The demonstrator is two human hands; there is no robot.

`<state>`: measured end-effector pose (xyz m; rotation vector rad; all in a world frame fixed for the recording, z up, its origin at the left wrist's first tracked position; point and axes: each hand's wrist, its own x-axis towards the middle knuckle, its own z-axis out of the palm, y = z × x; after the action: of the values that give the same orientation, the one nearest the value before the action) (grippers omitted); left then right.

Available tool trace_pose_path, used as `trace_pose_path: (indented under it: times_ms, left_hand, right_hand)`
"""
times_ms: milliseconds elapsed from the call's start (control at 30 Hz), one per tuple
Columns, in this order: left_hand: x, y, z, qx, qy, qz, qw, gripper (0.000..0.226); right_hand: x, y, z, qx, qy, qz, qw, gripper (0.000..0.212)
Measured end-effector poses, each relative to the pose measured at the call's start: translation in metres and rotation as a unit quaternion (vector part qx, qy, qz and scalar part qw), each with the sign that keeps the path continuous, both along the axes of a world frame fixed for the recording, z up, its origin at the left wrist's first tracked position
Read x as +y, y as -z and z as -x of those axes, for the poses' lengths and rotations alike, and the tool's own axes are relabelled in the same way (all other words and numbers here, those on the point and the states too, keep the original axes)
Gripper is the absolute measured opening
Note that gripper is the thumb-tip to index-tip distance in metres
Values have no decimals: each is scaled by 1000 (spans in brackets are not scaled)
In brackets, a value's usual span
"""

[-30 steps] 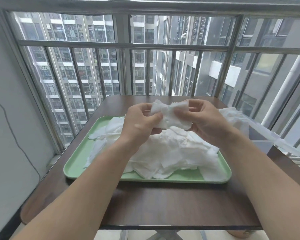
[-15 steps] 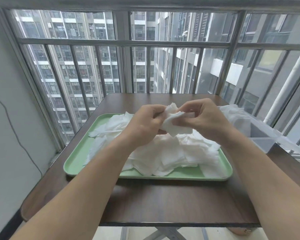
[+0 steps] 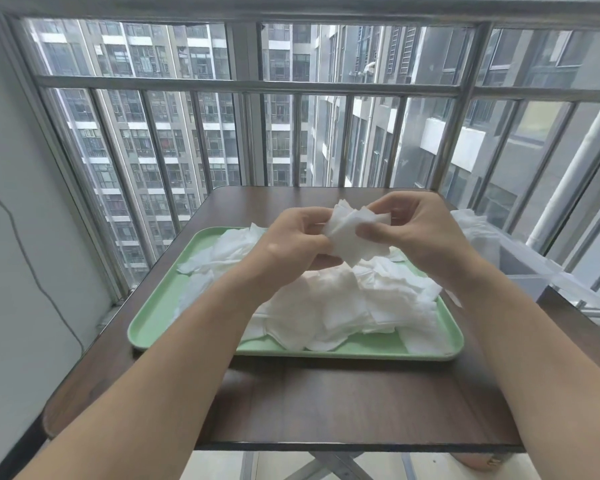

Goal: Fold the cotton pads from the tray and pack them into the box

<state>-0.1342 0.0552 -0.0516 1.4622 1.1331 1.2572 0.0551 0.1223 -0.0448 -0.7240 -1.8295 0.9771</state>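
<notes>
A white cotton pad (image 3: 352,233), partly folded, is held in the air above the tray between both hands. My left hand (image 3: 291,247) pinches its left edge. My right hand (image 3: 420,230) pinches its right side with thumb and fingers. Below them a loose heap of white cotton pads (image 3: 347,303) covers most of the pale green tray (image 3: 153,327). A clear plastic box (image 3: 520,268) stands at the table's right edge behind my right wrist, with white pads (image 3: 471,226) inside it.
The dark brown table (image 3: 343,403) has bare wood in front of the tray. A metal window railing (image 3: 250,88) runs close behind the table's far edge. A white wall (image 3: 21,271) stands to the left.
The pad between my hands has been folded smaller and more compact. Both hands have drawn closer together above the heap.
</notes>
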Motion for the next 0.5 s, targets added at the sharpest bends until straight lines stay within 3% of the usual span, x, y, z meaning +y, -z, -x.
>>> trace_pose_path:
  times_ms: [233, 500]
  left_hand:
    - [1, 1, -1, -35, 2, 19, 999, 48]
    - [1, 1, 0, -35, -19, 35, 999, 45]
  right_hand:
    - [6, 4, -3, 67, -37, 114, 991, 27]
    - [6, 2, -4, 116, -54, 152, 980, 10]
